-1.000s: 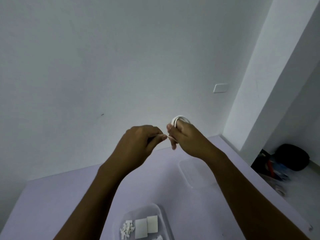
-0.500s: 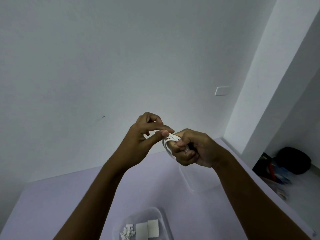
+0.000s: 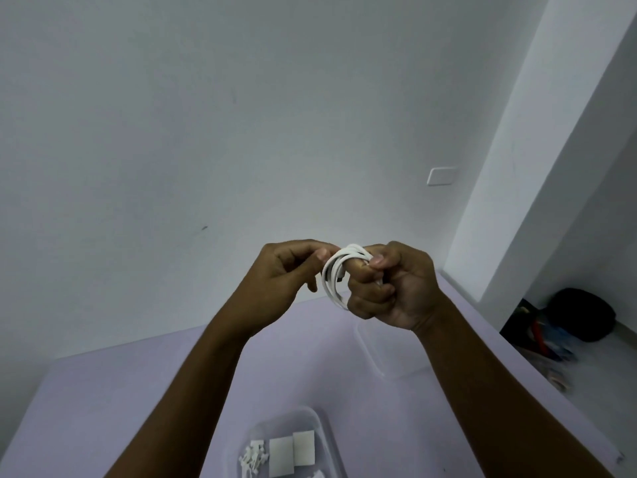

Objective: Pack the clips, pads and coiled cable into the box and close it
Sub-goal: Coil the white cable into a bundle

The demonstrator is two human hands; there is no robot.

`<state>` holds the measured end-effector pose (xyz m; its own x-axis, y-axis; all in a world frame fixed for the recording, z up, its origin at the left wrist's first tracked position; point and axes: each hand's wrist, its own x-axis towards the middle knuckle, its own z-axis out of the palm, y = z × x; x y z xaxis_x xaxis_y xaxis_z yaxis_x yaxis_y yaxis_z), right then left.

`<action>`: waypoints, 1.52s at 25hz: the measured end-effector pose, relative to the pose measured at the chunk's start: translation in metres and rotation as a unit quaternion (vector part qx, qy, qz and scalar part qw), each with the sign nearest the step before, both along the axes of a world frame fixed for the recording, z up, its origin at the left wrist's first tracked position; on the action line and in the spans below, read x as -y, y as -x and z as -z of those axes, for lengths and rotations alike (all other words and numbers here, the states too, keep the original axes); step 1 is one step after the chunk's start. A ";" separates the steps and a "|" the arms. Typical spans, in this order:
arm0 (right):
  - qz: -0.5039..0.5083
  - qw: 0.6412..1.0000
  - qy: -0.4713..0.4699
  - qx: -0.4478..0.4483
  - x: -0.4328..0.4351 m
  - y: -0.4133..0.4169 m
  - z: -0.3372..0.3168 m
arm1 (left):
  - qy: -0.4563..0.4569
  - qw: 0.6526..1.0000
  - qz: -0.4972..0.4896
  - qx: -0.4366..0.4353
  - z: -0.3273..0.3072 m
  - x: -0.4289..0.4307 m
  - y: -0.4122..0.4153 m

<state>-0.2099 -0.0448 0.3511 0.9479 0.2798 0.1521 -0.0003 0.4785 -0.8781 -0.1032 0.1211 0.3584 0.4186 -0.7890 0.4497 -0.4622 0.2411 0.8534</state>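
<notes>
At mid-frame the white coiled cable [image 3: 336, 276] is held above the table [image 3: 103, 391]: the right hand [image 3: 396, 284] is curled shut around the loops, while the left hand [image 3: 286, 274] pinches what seems to be a loose end. The cable is judged light and springy, best gripped across all loops. The clips [image 3: 253, 458] and pads [image 3: 293, 455] lie in the clear box [image 3: 320, 422] at bottom centre.
</notes>
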 end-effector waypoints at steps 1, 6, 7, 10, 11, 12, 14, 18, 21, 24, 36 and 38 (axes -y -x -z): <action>0.008 1.000 -0.006 0.001 0.002 -0.001 0.002 | -0.017 1.000 0.011 -0.010 0.000 -0.001 0.001; 0.061 0.997 0.047 0.019 0.009 -0.001 0.014 | -0.076 0.997 0.021 0.020 0.004 -0.001 -0.002; 0.084 0.994 0.066 0.025 0.011 -0.002 0.016 | -0.084 0.996 0.024 0.023 0.005 -0.001 -0.003; 0.190 0.971 0.136 0.052 0.020 -0.004 0.021 | -0.108 0.993 0.045 -0.003 0.010 -0.004 -0.003; 0.222 0.960 0.163 0.055 0.023 -0.004 0.025 | -0.113 0.992 0.050 -0.015 0.013 -0.006 -0.004; 0.242 0.950 0.192 0.049 0.025 -0.003 0.029 | -0.121 0.991 0.052 -0.024 0.016 -0.008 -0.008; 0.268 0.924 0.270 0.034 0.023 -0.003 0.044 | -0.144 0.987 0.052 -0.052 0.030 -0.011 -0.017; 0.307 0.881 0.358 -0.025 0.007 -0.012 0.100 | -0.190 0.968 0.041 -0.159 0.089 -0.022 -0.027; 0.308 0.868 0.375 -0.102 -0.003 -0.024 0.163 | -0.248 0.949 -0.043 -0.190 0.151 -0.028 -0.025; 0.268 0.858 0.403 -0.171 -0.020 -0.032 0.235 | -0.307 0.925 -0.159 -0.156 0.228 -0.035 -0.020; 0.136 0.762 0.556 -0.303 -0.097 -0.038 0.417 | -0.540 0.801 -0.258 -0.030 0.412 -0.079 0.023; 0.120 0.743 0.587 -0.300 -0.103 -0.037 0.425 | -0.550 0.795 -0.256 -0.008 0.420 -0.083 0.024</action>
<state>-0.1729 0.0580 -0.0737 0.7907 -0.3012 -0.5329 -0.5979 -0.5671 -0.5666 -0.1268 0.2044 -0.0613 0.8106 -0.4249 -0.4030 -0.2465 -0.8718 0.4234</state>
